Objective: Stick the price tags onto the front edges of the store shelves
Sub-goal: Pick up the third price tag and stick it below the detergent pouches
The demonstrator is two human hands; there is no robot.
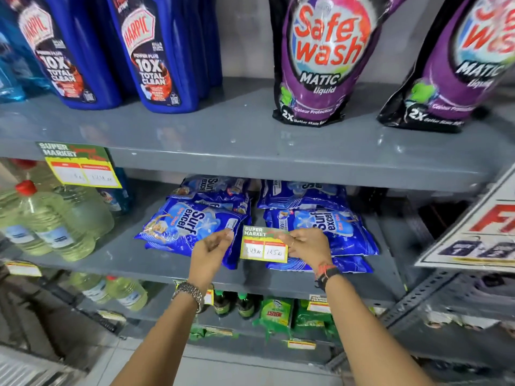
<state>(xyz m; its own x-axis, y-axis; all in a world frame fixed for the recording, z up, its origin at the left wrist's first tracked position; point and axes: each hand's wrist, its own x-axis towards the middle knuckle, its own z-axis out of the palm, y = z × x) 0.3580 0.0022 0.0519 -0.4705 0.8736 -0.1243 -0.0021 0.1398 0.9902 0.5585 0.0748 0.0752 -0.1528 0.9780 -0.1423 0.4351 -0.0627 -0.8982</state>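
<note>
Price tag [264, 243], frame centre, held before Surf Excel packs [192, 218]. Right hand [308, 244] pinched tag's right edge; left hand [212, 245] curled nearly closed, apparently pinching a small sliver, contents unclear. Tag judged light, flexible card: grip edges, avoid creasing.

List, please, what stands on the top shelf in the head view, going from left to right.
Pale blue bottle at the edge → first Harpic bottle → second Harpic bottle → first Safe Wash pouch → second Safe Wash pouch, cut by the right edge.
</note>
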